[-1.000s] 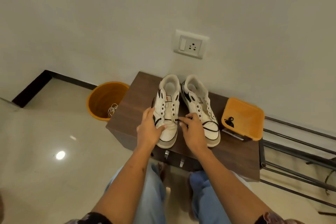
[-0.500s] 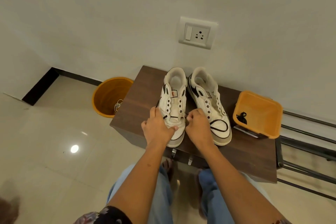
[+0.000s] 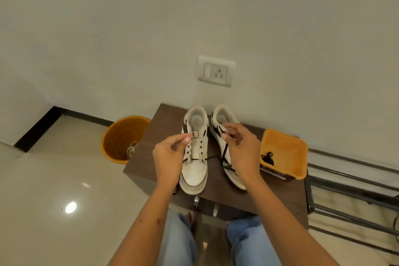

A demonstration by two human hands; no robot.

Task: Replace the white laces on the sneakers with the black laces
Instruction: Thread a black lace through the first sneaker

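Threading a black lace (image 3: 212, 158) through the bottom eyelets of the left sneaker (image 3: 195, 151), first row only. Both white sneakers on the brown table (image 3: 159, 136), toes toward six o'clock, heels toward the wall at twelve; right sneaker (image 3: 220, 134) just beside its mate at three o'clock, partly hidden by the right hand (image 3: 243, 149). Upper eyelets on the left sneaker bare, no white lace in them.

Left hand (image 3: 170, 154) raised over the left sneaker at its nine o'clock side, thumb and forefinger pinched together, most likely on one lace end, though the strand there is too thin and blurred to be sure. Right hand lifted at three o'clock, thumb and forefinger pinching the other end of the black lace, remaining fingers loosely spread; strand running down from that pinch to the lowest eyelet row.

Orange bin (image 3: 125, 138) on the floor at nine o'clock of the table, a white lace (image 3: 132, 149) coiled inside. Orange tray (image 3: 300, 170) on the table at three o'clock, a second black lace (image 3: 267, 157) bundled in it.

Judging by this: early in relacing, one sneaker barely begun, the other untouched. Next: evening both ends to equal length, then crossing each end over and feeding its tip up through the next eyelet on the opposite side, keeping tension so the bottom bar lies flat.
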